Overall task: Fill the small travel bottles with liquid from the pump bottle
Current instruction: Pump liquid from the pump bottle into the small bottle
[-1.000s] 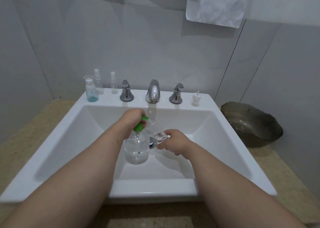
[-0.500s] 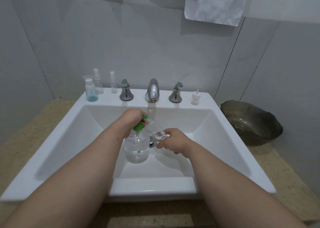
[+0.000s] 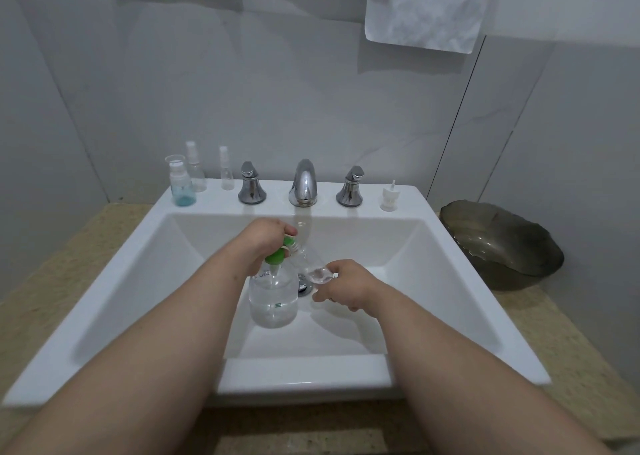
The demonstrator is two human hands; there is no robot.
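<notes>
Grip on the clear round plastic pump bottle point(image 3: 273, 298), about half full at the centre of the white ceramic sink point(image 3: 304, 375), comes from the left hand point(image 3: 266, 243), its fingers curled over the green pump head point(image 3: 277, 255). The bottle is judged fairly heavy, stiff and slippery when wet, so support its body. At its 2 o'clock, the small clear plastic travel bottle point(image 3: 313, 264) tilts mouth-first toward the nozzle, pinched at its base by the right hand point(image 3: 346, 288); it is judged light and thin-walled, so hold it gently.

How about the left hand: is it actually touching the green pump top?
Touching. The head view shows the left hand wrapped over the green pump top, its fingers curled around it with no gap.
</notes>
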